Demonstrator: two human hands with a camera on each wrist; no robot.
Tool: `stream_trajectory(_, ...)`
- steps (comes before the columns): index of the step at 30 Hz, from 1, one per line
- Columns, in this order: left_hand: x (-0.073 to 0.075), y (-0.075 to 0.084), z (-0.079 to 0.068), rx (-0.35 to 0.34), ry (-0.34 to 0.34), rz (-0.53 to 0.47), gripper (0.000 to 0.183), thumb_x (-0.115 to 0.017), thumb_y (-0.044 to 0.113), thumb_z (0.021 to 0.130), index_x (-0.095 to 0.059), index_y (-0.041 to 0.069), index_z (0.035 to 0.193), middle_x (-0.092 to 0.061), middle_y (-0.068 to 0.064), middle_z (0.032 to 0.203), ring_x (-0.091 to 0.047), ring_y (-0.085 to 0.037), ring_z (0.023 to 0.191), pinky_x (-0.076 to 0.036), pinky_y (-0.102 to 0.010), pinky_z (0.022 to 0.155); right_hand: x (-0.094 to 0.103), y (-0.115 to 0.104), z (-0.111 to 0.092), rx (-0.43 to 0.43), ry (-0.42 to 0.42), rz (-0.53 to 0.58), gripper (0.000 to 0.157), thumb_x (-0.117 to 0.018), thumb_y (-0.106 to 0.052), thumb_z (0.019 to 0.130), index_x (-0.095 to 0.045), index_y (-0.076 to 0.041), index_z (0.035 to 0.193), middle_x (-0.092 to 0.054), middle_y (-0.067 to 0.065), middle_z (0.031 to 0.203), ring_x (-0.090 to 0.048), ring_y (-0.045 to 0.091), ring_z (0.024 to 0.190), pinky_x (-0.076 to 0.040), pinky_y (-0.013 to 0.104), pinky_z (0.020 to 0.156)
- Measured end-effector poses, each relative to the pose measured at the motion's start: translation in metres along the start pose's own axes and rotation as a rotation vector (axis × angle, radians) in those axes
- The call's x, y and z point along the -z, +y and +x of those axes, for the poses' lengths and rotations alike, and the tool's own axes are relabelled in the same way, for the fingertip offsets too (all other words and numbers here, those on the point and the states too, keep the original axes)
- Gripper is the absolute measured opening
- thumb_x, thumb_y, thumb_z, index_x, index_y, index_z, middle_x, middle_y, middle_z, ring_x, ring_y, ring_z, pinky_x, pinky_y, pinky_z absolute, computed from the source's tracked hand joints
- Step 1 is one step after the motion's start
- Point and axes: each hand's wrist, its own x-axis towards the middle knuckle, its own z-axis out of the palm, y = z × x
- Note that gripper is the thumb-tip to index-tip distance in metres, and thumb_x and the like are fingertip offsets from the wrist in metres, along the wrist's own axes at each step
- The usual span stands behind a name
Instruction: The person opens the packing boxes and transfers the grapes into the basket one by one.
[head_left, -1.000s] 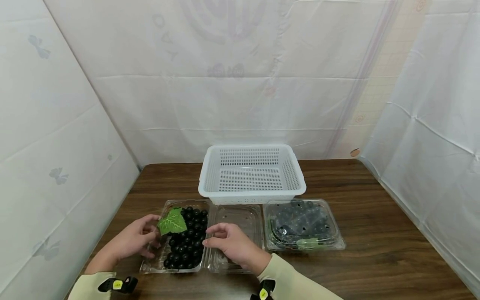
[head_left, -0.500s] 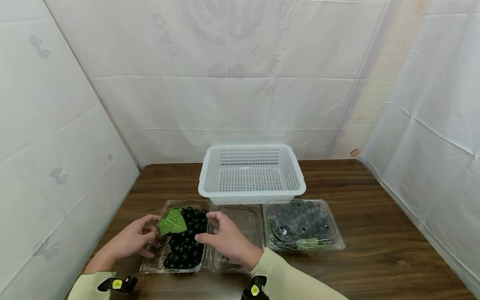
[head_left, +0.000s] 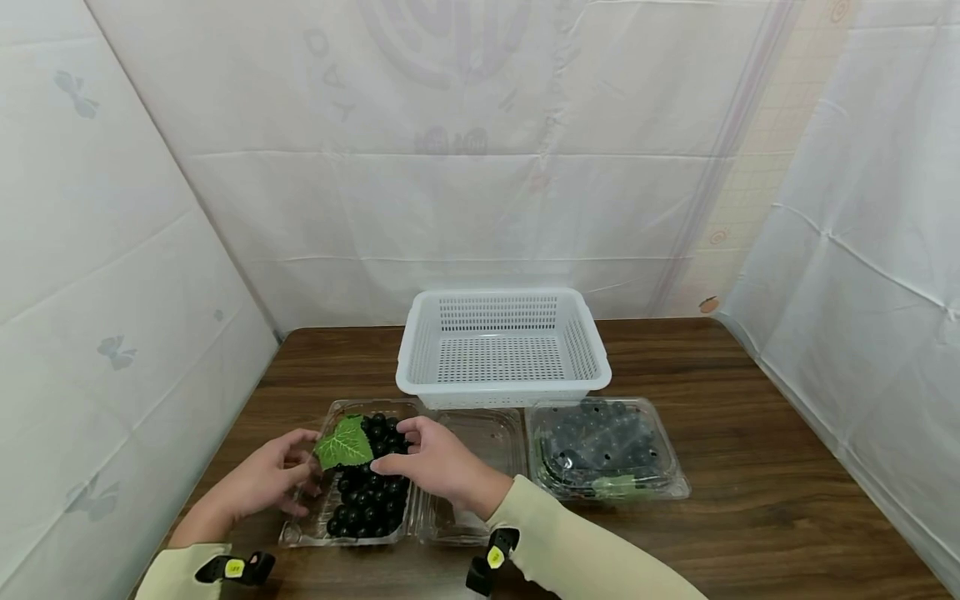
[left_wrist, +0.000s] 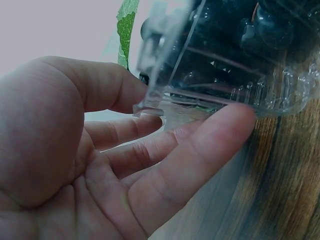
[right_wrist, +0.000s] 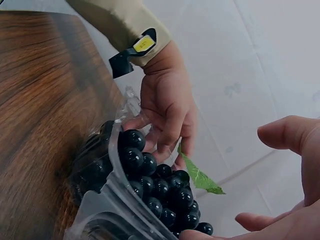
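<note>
A bunch of shiny black grapes (head_left: 367,510) with a green leaf (head_left: 345,443) lies in an opened clear plastic clamshell (head_left: 309,533). At its left side my left hand (head_left: 273,473) holds the rim; in the left wrist view the thumb meets the rim (left_wrist: 167,60) and the other fingers lie below it. My right hand (head_left: 450,471) hovers over the right part of the grapes, thumb and index finger spread apart. Nothing sits between those fingers in the right wrist view, where the grapes (right_wrist: 165,192) lie beyond the right hand (right_wrist: 300,195).
The clamshell's clear lid (head_left: 487,437) lies folded out to the right, partly under my right forearm. Beside it stands a closed clamshell (head_left: 607,450) of dark grapes. A white perforated basket (head_left: 504,390) stands behind them on the wooden table (head_left: 750,467).
My right hand has moved left, from the clamshell's inner edge to over the grapes, and its thumb and index finger have spread. The left hand stays in place.
</note>
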Motion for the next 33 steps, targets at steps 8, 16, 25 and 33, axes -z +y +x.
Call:
stream_trajectory(8,-0.001,0.002,0.002,0.017,0.008,-0.004,0.057,-0.048,0.006,0.106,-0.021,-0.008,0.154,-0.062,-0.026,0.115,-0.071,-0.032,0.092,-0.064,-0.050,0.067,0.003,-0.011,0.007,-0.060,-0.058,-0.017,0.073,-0.079,-0.037,0.088,-0.049,-0.010,0.148,-0.049,0.018,0.151,-0.052,0.035,0.136,-0.051,0.053,0.103)
stream_trajectory(16,0.000,0.004,0.001,0.037,0.003,-0.004,0.057,-0.048,0.007,0.106,-0.021,-0.008,0.154,-0.061,-0.026,0.116,-0.071,-0.032,0.093,-0.064,-0.050,0.069,0.000,-0.023,0.017,-0.126,-0.129,0.164,0.079,-0.078,-0.032,0.090,-0.041,0.000,0.152,-0.047,0.017,0.152,-0.052,0.038,0.138,-0.047,0.056,0.111)
stream_trajectory(25,-0.001,0.004,0.001,0.036,0.009,0.002,0.058,-0.050,0.007,0.105,-0.023,-0.007,0.154,-0.061,-0.026,0.115,-0.072,-0.032,0.093,-0.064,-0.051,0.069,-0.005,-0.029,0.026,-0.161,-0.139,0.258,0.085,-0.077,-0.031,0.091,-0.033,0.005,0.155,-0.033,0.019,0.162,-0.031,0.039,0.152,-0.036,0.064,0.117)
stream_trajectory(33,-0.002,0.001,0.004,0.040,0.015,0.005,0.057,-0.050,0.007,0.105,-0.024,-0.006,0.154,-0.062,-0.025,0.114,-0.071,-0.032,0.092,-0.064,-0.050,0.068,-0.008,-0.027,0.028,-0.181,-0.122,0.272,0.089,-0.076,-0.031,0.092,-0.028,0.006,0.157,-0.027,0.022,0.165,-0.027,0.043,0.153,-0.033,0.068,0.117)
